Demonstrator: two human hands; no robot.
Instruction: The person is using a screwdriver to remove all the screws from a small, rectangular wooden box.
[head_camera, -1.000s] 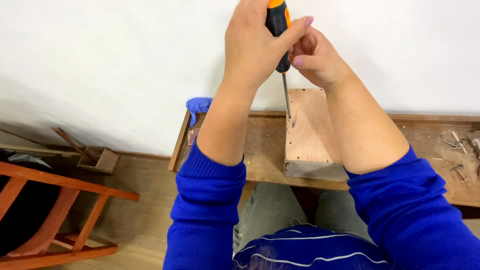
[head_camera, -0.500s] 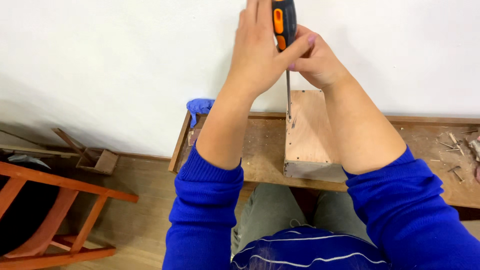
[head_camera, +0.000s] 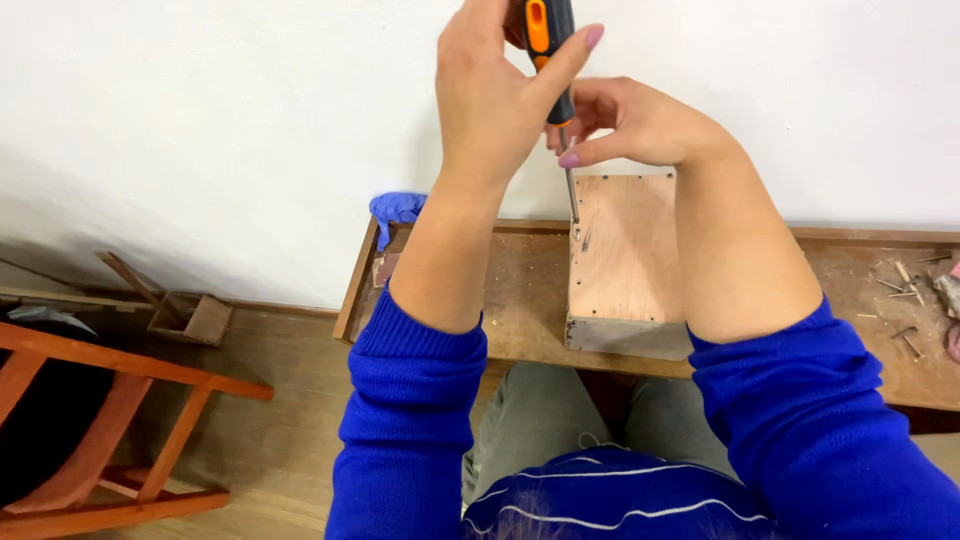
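No packages, no labels, no signs, no screens anywhere in view, nothing printed or lettered on any surface from near to far, left to right

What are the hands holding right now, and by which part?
The left hand wraps the black-and-orange handle of a screwdriver. The right hand pinches its metal shaft just below the handle, with the tip on the wooden box.
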